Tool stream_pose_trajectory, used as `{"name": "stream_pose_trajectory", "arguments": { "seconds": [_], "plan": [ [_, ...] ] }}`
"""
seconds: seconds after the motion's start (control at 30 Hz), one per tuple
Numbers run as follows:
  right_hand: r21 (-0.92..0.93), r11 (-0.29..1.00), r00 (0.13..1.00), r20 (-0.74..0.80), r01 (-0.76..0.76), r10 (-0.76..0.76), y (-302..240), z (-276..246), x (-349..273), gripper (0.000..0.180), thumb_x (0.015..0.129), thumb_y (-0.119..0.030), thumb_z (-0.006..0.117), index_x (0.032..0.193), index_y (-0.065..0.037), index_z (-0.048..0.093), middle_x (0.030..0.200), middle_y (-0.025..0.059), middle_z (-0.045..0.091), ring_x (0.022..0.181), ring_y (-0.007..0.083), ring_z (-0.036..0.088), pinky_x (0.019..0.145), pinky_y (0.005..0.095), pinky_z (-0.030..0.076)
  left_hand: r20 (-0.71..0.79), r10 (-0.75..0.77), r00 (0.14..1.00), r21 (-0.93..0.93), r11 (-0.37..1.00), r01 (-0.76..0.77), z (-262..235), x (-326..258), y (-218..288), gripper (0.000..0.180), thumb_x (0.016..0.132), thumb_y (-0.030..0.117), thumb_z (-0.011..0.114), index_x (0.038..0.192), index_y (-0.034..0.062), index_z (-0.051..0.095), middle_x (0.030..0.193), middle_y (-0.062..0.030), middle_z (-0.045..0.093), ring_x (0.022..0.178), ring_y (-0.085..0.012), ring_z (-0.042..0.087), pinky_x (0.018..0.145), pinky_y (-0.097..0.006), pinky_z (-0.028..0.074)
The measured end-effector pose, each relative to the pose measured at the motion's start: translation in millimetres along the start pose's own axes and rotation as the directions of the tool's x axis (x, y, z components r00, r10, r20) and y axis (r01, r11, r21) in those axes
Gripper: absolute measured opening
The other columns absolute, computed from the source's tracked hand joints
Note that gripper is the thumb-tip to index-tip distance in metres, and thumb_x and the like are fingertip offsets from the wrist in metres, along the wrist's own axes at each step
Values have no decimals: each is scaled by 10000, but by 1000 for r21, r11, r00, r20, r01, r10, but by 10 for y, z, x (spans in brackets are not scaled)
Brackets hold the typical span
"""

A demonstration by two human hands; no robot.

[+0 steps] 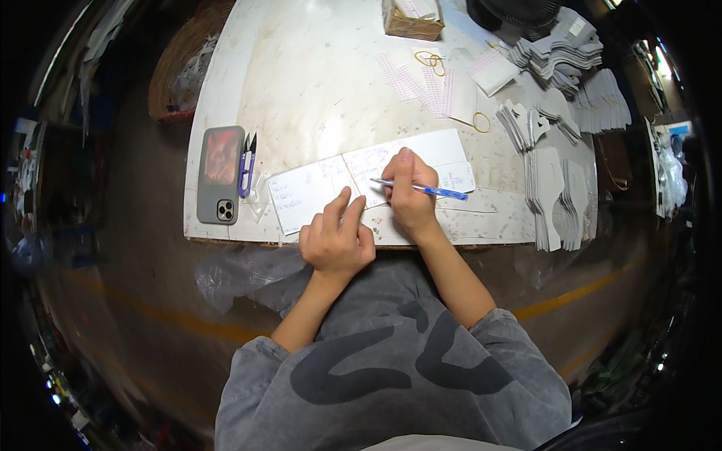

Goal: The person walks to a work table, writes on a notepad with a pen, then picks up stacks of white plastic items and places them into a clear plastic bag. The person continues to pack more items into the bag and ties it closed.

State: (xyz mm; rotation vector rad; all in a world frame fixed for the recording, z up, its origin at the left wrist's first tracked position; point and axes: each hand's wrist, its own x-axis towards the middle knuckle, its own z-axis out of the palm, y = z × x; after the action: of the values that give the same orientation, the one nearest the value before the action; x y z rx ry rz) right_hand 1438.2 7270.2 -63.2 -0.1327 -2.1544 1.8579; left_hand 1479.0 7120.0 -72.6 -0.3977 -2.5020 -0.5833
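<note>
An open notebook (301, 197) with handwriting on its white pages lies near the front edge of the table, tilted a little. A blue pen (444, 192) is pinched in my right hand (411, 192), its tip over the right-hand page close to the fold. My left hand (338, 234) rests on the lower part of the notebook, fingers stretched out and apart, holding nothing. Part of the right-hand page is hidden under my right hand. To the left lie a phone (221, 161) with a grey case and purple-handled thread snips (247, 169).
Stacks of grey cut pieces (543, 197) stand along the white table's (301, 90) right side. Label sheets (432, 86) and rubber bands (482, 122) lie behind the notebook. A small box (413, 26) sits at the back. Clear plastic (244, 274) hangs by the front edge.
</note>
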Motion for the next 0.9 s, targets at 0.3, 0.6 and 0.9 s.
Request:
{"name": "stream_pose_trajectory", "arguments": {
  "seconds": [0.3,0.6,0.9],
  "plan": [
    [372,928,990,116,26,-74,-88,-46,-25,138,996,-29,507,1127,-6,470,731,2,546,647,55,461,585,230,401,-14,2,1000,4,1000,-2,-2,-4,15,391,698,178,633,1059,218,778,1169,23,735,736,-172,645,607,-333,402],
    [-89,996,997,-75,6,-13,-424,-1035,-183,170,1081,-143,538,967,-21,566,560,-34,472,492,19,392,479,235,321,27,-31,999,-32,999,32,-26,-25,63,378,703,136,614,1044,185,768,1173,-19,736,885,-225,705,702,-354,466],
    [-449,886,977,-210,-118,24,-188,-1462,-340,313,1056,-221,608,846,-5,522,582,146,470,515,175,394,504,375,350,-37,32,999,-18,999,-33,-9,-10,7,386,686,146,633,1038,193,785,1168,6,739,755,-171,656,625,-335,406]
  ]
}}
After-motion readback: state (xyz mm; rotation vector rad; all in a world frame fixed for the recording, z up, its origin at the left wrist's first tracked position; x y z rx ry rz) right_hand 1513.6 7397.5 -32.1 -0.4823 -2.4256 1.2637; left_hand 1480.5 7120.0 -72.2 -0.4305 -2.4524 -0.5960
